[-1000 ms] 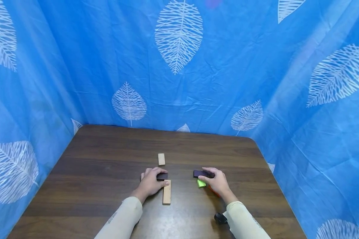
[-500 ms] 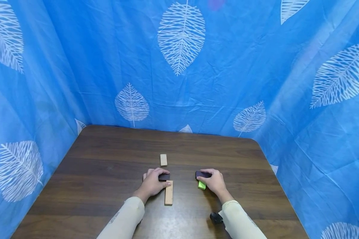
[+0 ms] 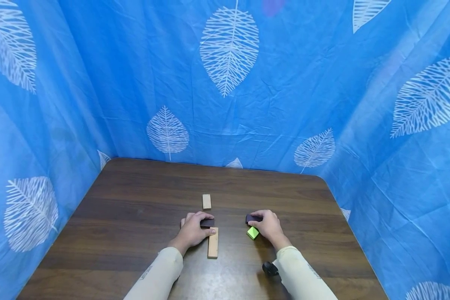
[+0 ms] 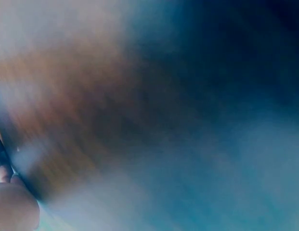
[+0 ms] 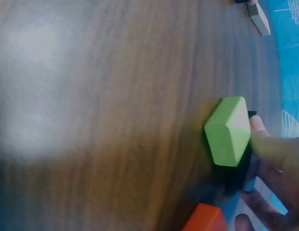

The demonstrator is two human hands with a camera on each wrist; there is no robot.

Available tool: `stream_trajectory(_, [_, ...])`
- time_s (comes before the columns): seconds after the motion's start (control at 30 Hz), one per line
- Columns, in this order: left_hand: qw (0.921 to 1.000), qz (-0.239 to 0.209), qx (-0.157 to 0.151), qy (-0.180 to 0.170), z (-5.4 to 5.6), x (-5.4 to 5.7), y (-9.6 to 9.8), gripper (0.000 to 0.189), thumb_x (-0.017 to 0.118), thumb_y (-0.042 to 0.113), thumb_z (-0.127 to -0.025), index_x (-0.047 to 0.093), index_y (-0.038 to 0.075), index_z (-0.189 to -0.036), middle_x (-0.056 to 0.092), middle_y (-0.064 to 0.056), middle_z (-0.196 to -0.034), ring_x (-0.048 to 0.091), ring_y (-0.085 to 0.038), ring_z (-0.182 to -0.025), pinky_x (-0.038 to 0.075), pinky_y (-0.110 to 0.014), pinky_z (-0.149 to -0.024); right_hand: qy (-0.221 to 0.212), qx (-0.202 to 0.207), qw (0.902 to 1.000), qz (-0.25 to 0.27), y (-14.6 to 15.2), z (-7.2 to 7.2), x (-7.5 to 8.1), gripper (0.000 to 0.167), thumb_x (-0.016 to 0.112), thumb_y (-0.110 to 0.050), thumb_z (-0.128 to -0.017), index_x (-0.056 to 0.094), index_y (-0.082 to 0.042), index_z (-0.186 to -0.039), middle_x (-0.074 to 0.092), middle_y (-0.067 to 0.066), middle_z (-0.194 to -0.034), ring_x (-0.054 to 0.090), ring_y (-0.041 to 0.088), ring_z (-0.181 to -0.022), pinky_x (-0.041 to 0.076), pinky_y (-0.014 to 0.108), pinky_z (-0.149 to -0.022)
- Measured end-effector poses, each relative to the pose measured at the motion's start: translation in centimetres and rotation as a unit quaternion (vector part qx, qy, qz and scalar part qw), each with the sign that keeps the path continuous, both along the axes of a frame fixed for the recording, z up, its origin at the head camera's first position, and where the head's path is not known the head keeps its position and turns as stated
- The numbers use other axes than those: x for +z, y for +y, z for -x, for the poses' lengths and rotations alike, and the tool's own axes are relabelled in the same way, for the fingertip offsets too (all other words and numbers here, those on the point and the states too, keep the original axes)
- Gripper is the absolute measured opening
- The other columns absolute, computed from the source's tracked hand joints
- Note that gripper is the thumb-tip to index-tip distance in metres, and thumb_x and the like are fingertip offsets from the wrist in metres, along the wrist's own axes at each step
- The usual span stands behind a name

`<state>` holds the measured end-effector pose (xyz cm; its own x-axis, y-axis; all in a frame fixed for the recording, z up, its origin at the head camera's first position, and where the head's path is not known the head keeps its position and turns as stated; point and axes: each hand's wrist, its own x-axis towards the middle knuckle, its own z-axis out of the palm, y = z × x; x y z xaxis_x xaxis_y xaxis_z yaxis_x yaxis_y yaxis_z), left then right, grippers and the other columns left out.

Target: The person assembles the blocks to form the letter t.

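Note:
In the head view my left hand [image 3: 193, 230] grips a dark block [image 3: 207, 223], thumb on its near side and fingers on its far side. The thumb tip also touches the end of a long light-wood block [image 3: 213, 243]. My right hand [image 3: 269, 227] grips another dark block [image 3: 253, 218], partly hidden by the fingers. Close to the right thumb lies a lime-green block [image 3: 253, 233] with sloping faces, clearer in the right wrist view as a faceted green block [image 5: 228, 132]. The left wrist view is mostly blurred.
A short light-wood block [image 3: 206, 201] lies beyond the left hand on the brown table [image 3: 150, 187]. In the right wrist view an orange-red block [image 5: 205, 220] is near the right hand. Blue leaf-patterned cloth [image 3: 225, 116] rises behind the table.
The green block has turned and now sits at an angle beside the right thumb. An orange-red bit seen under the right hand earlier is hidden in the head view. Both hands keep their grips.

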<state>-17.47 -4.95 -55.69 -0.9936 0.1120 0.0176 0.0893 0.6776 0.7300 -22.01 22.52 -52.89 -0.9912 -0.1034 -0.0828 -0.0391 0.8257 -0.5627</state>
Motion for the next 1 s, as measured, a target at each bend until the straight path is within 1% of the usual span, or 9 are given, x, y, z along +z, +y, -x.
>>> stream_trajectory(0.13, [1.0, 0.0, 0.0, -0.002, -0.1, 0.1, 0.0, 0.039, 0.086, 0.031, -0.079, 0.073, 0.022, -0.115, 0.066, 0.001, -0.127, 0.049, -0.033, -0.118, 0.029, -0.057, -0.094, 0.034, 0.042, 0.997, -0.056, -0.3, 0.2, 0.1, 0.026, 0.079, -0.021, -0.088, 0.074, -0.008, -0.11, 0.071, 0.011, -0.111, 0.062, 0.035, -0.11, 0.04, 0.056, -0.093])
stream_trajectory(0.23, [1.0, -0.002, 0.0, 0.0, -0.1, 0.1, 0.0, 0.039, 0.086, 0.031, -0.079, 0.073, 0.022, -0.115, 0.067, 0.001, -0.125, 0.049, -0.033, -0.117, 0.029, -0.057, -0.093, 0.074, 0.078, 0.9898, -0.093, -0.7, 0.1, 0.0, 0.027, 0.078, -0.024, -0.089, 0.073, -0.008, -0.111, 0.07, 0.011, -0.112, 0.062, 0.033, -0.107, 0.041, 0.053, -0.088])
stream_trajectory(0.3, [1.0, -0.003, 0.0, 0.002, -0.1, 0.1, 0.0, 0.039, 0.086, 0.031, -0.079, 0.073, 0.022, -0.115, 0.067, 0.001, -0.125, 0.049, -0.033, -0.116, 0.029, -0.056, -0.093, 0.098, 0.097, 0.9853, -0.101, -0.9, 0.0, -0.2, 0.027, 0.078, -0.025, -0.089, 0.073, -0.009, -0.11, 0.07, 0.01, -0.112, 0.063, 0.032, -0.104, 0.041, 0.051, -0.086])
stream_trajectory(0.37, [1.0, -0.005, 0.0, 0.005, -0.1, 0.1, 0.0, 0.039, 0.086, 0.031, -0.079, 0.073, 0.021, -0.115, 0.067, 0.001, -0.124, 0.049, -0.033, -0.116, 0.029, -0.056, -0.093, 0.115, 0.115, 0.9822, -0.094, -1.2, -0.2, -0.4, 0.027, 0.077, -0.025, -0.09, 0.073, -0.009, -0.11, 0.07, 0.01, -0.111, 0.063, 0.031, -0.103, 0.041, 0.05, -0.086])
stream_trajectory(0.47, [1.0, -0.007, 0.0, 0.005, -0.1, 0.0, 0.1, 0.039, 0.086, 0.031, -0.08, 0.073, 0.02, -0.115, 0.067, 0.001, -0.125, 0.049, -0.032, -0.116, 0.028, -0.056, -0.094, 0.135, 0.138, 0.979, -0.066, -1.6, -0.4, -0.6, 0.026, 0.077, -0.023, -0.091, 0.073, -0.006, -0.11, 0.071, 0.01, -0.11, 0.063, 0.031, -0.102, 0.043, 0.05, -0.089])
stream_trajectory(0.57, [1.0, -0.008, 0.0, 0.004, -0.1, 0.0, 0.1, 0.039, 0.086, 0.03, -0.08, 0.073, 0.02, -0.115, 0.067, 0.001, -0.125, 0.048, -0.033, -0.117, 0.028, -0.056, -0.095, 0.142, 0.153, 0.9772, -0.037, -2.1, -0.6, -0.9, 0.027, 0.077, -0.02, -0.091, 0.073, -0.004, -0.111, 0.071, 0.01, -0.111, 0.063, 0.03, -0.104, 0.046, 0.048, -0.092])
stream_trajectory(0.7, [1.0, -0.003, 0.001, 0.001, -0.1, 0.0, 0.1, 0.039, 0.086, 0.03, -0.08, 0.073, 0.02, -0.116, 0.067, 0.001, -0.125, 0.048, -0.033, -0.117, 0.027, -0.057, -0.096, 0.152, 0.167, 0.9741, -0.008, -2.8, -0.9, -1.3, 0.026, 0.076, -0.019, -0.091, 0.072, -0.003, -0.112, 0.071, 0.011, -0.111, 0.062, 0.028, -0.106, 0.048, 0.046, -0.093])
stream_trajectory(0.87, [1.0, -0.001, -0.002, -0.003, -0.2, 0.2, 0.1, 0.039, 0.085, 0.03, -0.081, 0.073, 0.02, -0.117, 0.066, 0.0, -0.126, 0.048, -0.034, -0.118, 0.028, -0.058, -0.097, 0.166, 0.189, 0.9678, 0.007, -3.8, -1.2, -2.0, 0.026, 0.075, -0.02, -0.092, 0.072, -0.004, -0.112, 0.071, 0.009, -0.109, 0.062, 0.026, -0.106, 0.048, 0.045, -0.093])
stream_trajectory(1.0, [1.0, -0.002, -0.005, 0.001, -0.3, 0.3, 0.1, 0.038, 0.085, 0.03, -0.082, 0.073, 0.019, -0.116, 0.066, -0.001, -0.126, 0.048, -0.035, -0.118, 0.028, -0.059, -0.097, 0.159, 0.199, 0.9671, 0.011, -4.7, -1.5, -2.4, 0.026, 0.075, -0.023, -0.092, 0.072, -0.006, -0.112, 0.071, 0.006, -0.109, 0.062, 0.024, -0.106, 0.048, 0.043, -0.093])
